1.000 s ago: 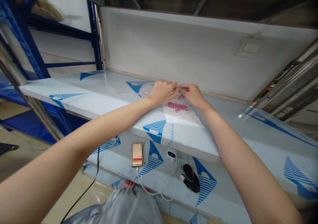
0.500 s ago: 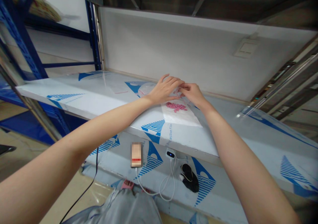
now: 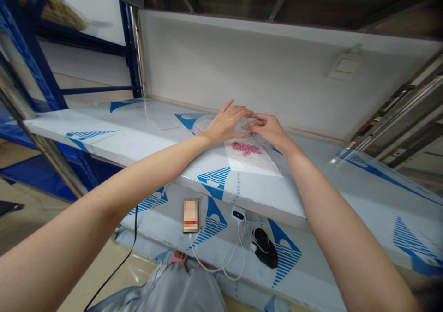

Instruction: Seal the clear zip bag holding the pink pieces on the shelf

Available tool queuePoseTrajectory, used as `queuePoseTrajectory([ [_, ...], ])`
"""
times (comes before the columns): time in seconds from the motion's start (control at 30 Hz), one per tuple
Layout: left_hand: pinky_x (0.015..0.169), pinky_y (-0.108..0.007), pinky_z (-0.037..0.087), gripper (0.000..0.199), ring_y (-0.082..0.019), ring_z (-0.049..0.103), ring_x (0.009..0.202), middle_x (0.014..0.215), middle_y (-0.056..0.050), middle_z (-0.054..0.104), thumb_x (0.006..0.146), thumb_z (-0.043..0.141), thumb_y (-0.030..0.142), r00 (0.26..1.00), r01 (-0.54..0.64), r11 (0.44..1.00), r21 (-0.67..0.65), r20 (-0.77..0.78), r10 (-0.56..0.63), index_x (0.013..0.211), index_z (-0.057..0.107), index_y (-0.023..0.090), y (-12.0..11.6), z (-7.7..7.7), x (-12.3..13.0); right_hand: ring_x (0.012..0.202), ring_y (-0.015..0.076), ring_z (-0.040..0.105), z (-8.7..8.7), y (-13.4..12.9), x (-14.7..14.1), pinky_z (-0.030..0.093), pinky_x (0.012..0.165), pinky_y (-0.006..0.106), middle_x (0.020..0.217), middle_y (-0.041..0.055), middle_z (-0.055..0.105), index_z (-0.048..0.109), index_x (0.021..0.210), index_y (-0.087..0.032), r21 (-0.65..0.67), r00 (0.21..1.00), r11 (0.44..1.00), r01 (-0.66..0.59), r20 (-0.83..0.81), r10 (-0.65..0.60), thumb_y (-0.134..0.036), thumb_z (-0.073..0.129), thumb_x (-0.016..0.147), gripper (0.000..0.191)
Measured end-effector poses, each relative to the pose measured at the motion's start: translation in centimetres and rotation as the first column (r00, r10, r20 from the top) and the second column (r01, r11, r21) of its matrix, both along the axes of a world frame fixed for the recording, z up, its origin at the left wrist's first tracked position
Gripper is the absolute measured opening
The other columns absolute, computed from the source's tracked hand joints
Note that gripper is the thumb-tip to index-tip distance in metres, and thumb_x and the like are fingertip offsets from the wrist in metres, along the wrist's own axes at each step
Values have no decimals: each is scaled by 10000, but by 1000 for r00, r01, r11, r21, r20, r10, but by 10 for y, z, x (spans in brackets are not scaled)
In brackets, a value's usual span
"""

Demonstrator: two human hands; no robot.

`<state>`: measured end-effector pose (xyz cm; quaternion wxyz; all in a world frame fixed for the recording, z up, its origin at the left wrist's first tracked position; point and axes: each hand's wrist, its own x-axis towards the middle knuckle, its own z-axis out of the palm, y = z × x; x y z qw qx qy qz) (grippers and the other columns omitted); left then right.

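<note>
Working close together above the far part of the worktop (image 3: 138,126), the left hand (image 3: 226,123) and right hand (image 3: 269,128) flank a small clear item (image 3: 248,122). The right grip is drawn together, thumb and fingers pinching the item from its right side. The left grip stands apart, fingers spread and thumb well separated; whether it touches the item cannot be told. The exact form of the item is partly hidden by the fingers. Just nearer the person, a cluster of small pink pieces (image 3: 246,147) lies on a white sheet (image 3: 254,165), which rests flat on the worktop. Beside the left wrist is a round clear object (image 3: 200,124), partly covered. On the lower shelf (image 3: 169,230) are a phone-shaped object (image 3: 190,214), display obscured, a white device (image 3: 238,214), a white cable (image 3: 210,270) and a black item (image 3: 266,255).
</note>
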<state>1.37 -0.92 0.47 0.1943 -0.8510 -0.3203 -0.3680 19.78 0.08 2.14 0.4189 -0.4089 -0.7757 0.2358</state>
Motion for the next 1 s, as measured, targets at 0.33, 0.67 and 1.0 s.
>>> queuePoseTrajectory([
  [0.33,1052,-391,394,479,-246,519,1200,1246,-135,569,855,675,376,999,32,999,1,34,-32,1253,503,174,1,-2,-2,647,167,667,1,-3,-4,574,687,305,809,58,711,676,1116,-122,-100,998,995,-20,-61,14,-109,667,766,351],
  [0.67,1073,-416,361,497,-262,510,1224,1294,-133,569,874,650,384,991,-81,997,0,106,81,1304,516,175,7,0,-10,521,117,614,1,8,10,497,556,250,986,91,729,676,1187,-169,56,996,995,77,46,-80,-287,495,950,321],
  [1.0,1035,-373,450,524,-245,572,1188,1235,-147,620,792,757,332,995,-11,989,-149,93,25,1241,593,119,15,-6,-16,658,171,626,-14,18,16,466,690,296,858,43,745,780,871,-205,71,890,997,-35,456,-1,-262,708,790,122],
])
